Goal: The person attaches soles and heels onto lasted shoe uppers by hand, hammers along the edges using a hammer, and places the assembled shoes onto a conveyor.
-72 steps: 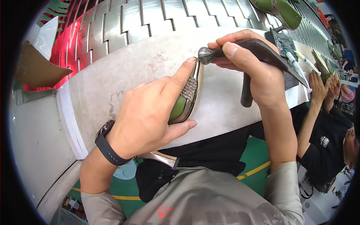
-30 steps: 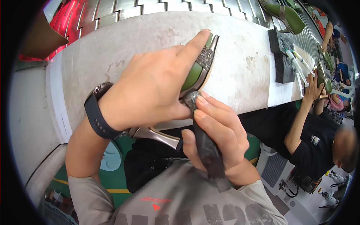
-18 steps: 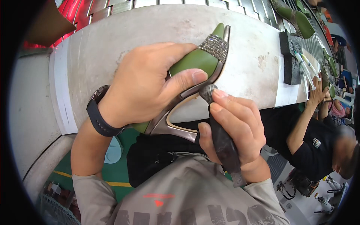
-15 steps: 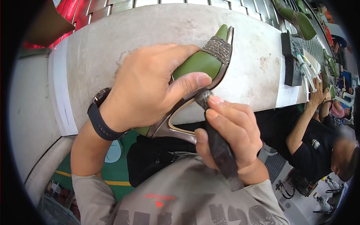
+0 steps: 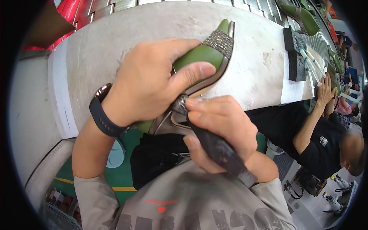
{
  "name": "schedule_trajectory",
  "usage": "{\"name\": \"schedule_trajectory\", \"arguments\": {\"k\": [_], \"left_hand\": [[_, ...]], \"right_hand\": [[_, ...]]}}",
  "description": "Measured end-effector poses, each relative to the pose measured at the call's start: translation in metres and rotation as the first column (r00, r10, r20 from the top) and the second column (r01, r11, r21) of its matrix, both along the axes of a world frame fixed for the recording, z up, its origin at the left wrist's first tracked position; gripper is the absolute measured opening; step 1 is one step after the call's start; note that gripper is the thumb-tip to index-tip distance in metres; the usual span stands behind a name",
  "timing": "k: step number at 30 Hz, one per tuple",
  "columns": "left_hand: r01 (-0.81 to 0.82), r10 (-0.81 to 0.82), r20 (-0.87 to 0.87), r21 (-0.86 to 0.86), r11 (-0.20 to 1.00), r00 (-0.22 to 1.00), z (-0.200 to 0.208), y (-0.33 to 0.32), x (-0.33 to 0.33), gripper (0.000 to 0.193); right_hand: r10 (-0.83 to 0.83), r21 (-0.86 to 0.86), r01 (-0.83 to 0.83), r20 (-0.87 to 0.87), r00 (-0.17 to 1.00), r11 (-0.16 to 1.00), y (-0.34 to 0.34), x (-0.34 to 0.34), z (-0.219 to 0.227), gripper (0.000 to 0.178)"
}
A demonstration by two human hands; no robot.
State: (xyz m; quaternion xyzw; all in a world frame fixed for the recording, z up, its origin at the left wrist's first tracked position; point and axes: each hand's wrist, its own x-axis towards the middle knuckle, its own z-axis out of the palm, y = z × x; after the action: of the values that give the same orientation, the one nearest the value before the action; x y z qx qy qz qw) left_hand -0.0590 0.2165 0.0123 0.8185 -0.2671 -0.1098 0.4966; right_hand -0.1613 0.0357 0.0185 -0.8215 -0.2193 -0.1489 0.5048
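Observation:
My left hand [image 5: 153,82] grips a green high-heeled shoe [image 5: 199,57] with a glittery band near its pointed toe, holding it sole-side toward me above the front edge of the pale worktable [image 5: 115,42]. My right hand [image 5: 224,134] is closed around a tool with a dark handle [image 5: 220,151]. The tool's metal head presses against the shoe's sole near the arch. A dark watch sits on my left wrist. The shoe's heel is hidden behind my hands.
Dark blocks and white pens [image 5: 303,57] lie at the table's right end. Other green shoes [image 5: 303,17] rest on a slatted conveyor behind. A co-worker in a black shirt [image 5: 322,138] sits to my right with hands on the table. Green floor lies below.
The shoe has been turned from lying flat on the table to sole-up in my left hand. My right hand brought the tool from above the table down to the sole.

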Motion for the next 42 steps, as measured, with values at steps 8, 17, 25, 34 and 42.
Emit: {"name": "schedule_trajectory", "arguments": {"k": [8,17,25,34,42], "left_hand": [[-0.009,0.010,0.033,-0.029,1.000,0.999,-0.001,0.004,-0.002,0.036],[0.029,-0.028,0.077,-0.009,1.000,0.997,-0.004,0.006,0.005,0.038],[-0.005,-0.053,0.197,0.281,0.960,0.979,0.022,-0.032,0.008,0.086],[-0.001,-0.037,0.110,0.327,0.945,0.993,0.021,-0.034,0.008,0.091],[0.011,-0.063,0.174,0.282,0.959,0.983,0.029,-0.025,0.010,0.092]], "right_hand": [[-0.106,-0.189,0.157,0.257,0.961,0.969,-0.002,-0.008,-0.005,0.035],[-0.089,-0.114,0.097,0.073,0.993,0.989,-0.010,0.003,0.009,0.034],[-0.121,0.466,0.331,-0.424,0.898,0.821,-0.051,0.027,0.037,0.024],[-0.050,0.286,0.197,-0.452,0.891,0.938,-0.070,0.098,0.037,0.019],[-0.057,0.399,0.311,-0.535,0.843,0.863,-0.088,0.131,-0.015,0.020]]}}
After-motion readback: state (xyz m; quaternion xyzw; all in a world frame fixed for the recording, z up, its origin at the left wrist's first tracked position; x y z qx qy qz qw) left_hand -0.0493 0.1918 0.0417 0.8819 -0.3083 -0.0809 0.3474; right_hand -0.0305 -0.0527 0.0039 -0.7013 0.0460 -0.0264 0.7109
